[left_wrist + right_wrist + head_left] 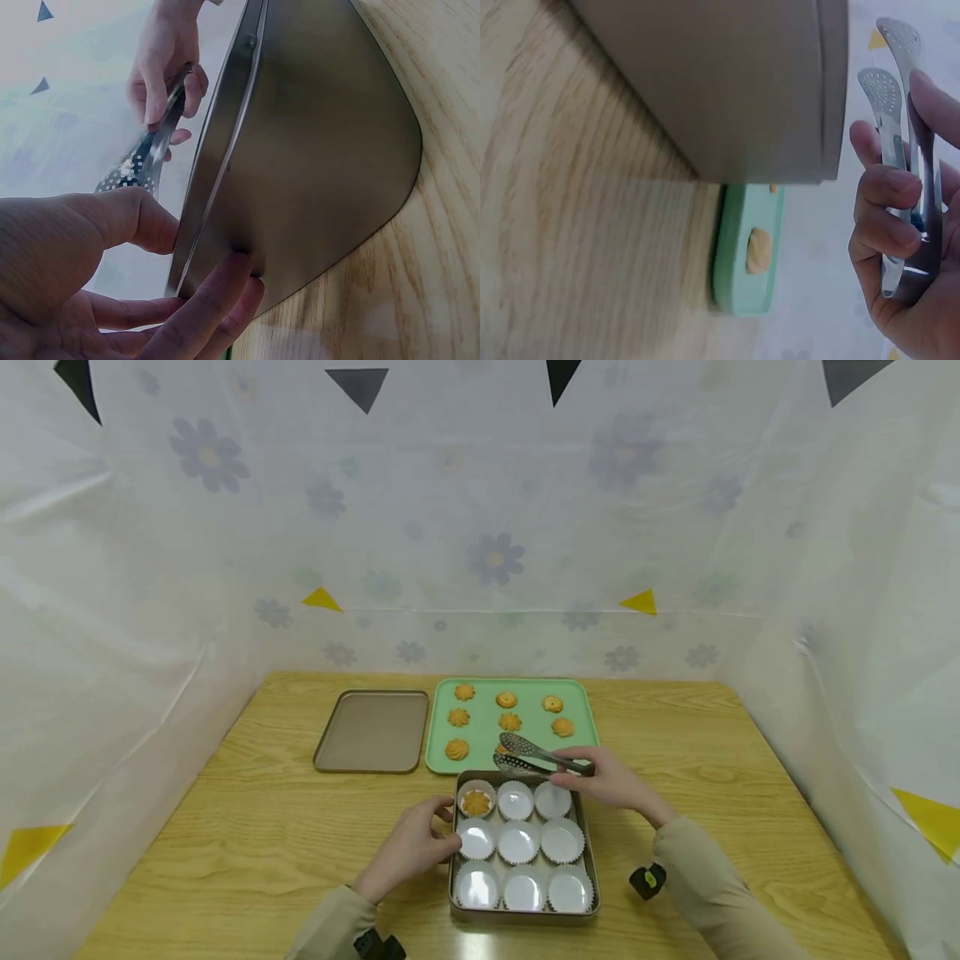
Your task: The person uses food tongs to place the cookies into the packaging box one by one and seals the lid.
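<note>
A metal tin with several white paper cups stands at the table's near middle; its far-left cup holds a cookie. My left hand grips the tin's left wall, thumb over the rim. Beyond it my right hand holds perforated metal tongs, tips apart with nothing between them, over the near edge of a green tray with several cookies. The tongs and hand show in the right wrist view, beside the tin and the green tray.
A brown tray lies left of the green one. A small black and yellow object sits on the wooden table right of the tin. White flowered sheeting walls the table on three sides.
</note>
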`<state>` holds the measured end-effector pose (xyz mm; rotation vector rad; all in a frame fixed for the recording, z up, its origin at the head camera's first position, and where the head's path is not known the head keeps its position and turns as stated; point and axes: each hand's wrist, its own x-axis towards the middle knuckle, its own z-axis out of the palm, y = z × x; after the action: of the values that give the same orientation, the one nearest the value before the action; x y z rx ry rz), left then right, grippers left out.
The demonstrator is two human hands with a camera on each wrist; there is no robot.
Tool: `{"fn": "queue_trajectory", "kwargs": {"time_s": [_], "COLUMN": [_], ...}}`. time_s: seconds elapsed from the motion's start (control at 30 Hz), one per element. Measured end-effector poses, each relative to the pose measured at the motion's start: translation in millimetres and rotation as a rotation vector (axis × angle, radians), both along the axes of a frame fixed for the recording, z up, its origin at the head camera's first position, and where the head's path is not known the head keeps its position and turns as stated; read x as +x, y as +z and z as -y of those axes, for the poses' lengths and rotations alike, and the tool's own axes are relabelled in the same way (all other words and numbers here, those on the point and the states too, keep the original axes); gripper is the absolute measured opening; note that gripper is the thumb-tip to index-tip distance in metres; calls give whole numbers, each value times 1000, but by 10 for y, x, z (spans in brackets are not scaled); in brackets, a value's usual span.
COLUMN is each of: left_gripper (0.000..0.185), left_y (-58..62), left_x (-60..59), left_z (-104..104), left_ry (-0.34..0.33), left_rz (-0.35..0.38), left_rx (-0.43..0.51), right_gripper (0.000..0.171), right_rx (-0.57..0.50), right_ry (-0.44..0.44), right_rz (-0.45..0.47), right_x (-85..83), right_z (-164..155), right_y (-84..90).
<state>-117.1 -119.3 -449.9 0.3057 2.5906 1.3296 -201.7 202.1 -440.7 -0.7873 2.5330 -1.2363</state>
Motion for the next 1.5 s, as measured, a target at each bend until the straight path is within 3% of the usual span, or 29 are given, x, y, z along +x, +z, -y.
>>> {"fn": "queue_trajectory", "kwargs": {"time_s": [0.2, 0.3, 0.43, 0.9, 1.5], "left_gripper": [63, 63, 62, 63, 63], "left_y": [0, -3, -13, -24, -34], "left_x": [3, 1, 0, -5, -10], "left_z": [1, 6, 12, 13, 7], "left_ry": [9, 13, 18, 8, 8], "left_rz": [1, 3, 9, 7, 3], "left_rx": [0, 0, 0, 0, -11], "right_gripper": [40, 33, 36, 35, 29], "right_rx": [-44, 36, 146, 313, 372], "right_ry": [-225, -339, -415, -496, -505], "right_rz": [-6, -53, -69, -37, -6], "right_x": [-23, -45, -94, -259, -355], "right_z": [-136, -190, -266, -347, -277], "right_y": [-75, -116, -175, -307, -306]}}
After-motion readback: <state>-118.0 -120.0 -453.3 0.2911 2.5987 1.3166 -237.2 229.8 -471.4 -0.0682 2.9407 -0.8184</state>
